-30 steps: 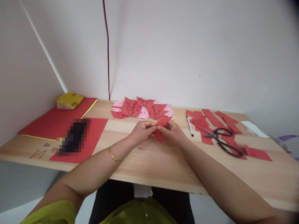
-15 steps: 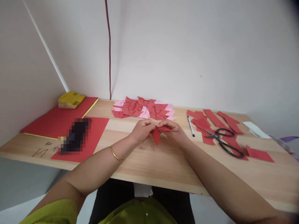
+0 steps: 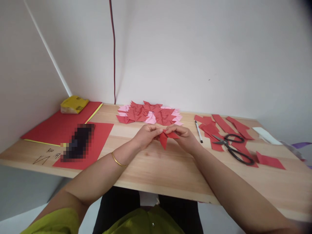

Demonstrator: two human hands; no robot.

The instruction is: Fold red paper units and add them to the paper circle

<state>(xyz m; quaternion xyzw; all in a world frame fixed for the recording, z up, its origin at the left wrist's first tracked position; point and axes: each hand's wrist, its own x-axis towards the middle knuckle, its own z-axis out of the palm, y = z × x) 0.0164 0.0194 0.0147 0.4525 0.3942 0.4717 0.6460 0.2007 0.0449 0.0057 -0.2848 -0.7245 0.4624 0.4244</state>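
Between my hands, above the middle of the table, is a folded piece of red paper (image 3: 165, 139) with one point hanging down and another toward the right. My left hand (image 3: 148, 136) pinches its left side between thumb and fingers. On the upper right side, my right hand (image 3: 182, 135) grips it the same way. The fingers cover part of the folds. Just beyond my hands lies a spread of folded red and pink paper pieces (image 3: 140, 112) with pointed ends, close to the wall.
To the right lie black-handled scissors (image 3: 225, 142), cut red paper strips (image 3: 222, 124), a pen (image 3: 199, 131) and white paper (image 3: 265, 135). On the left are red sheets (image 3: 52, 122), a yellow packet (image 3: 75, 104) and a blurred-out dark object (image 3: 79, 143). A cord (image 3: 114, 58) hangs down the wall.
The red paper has turned slightly between my hands, and more of its right-hand point shows. My fingers have shifted a little on it. Other things lie as before.
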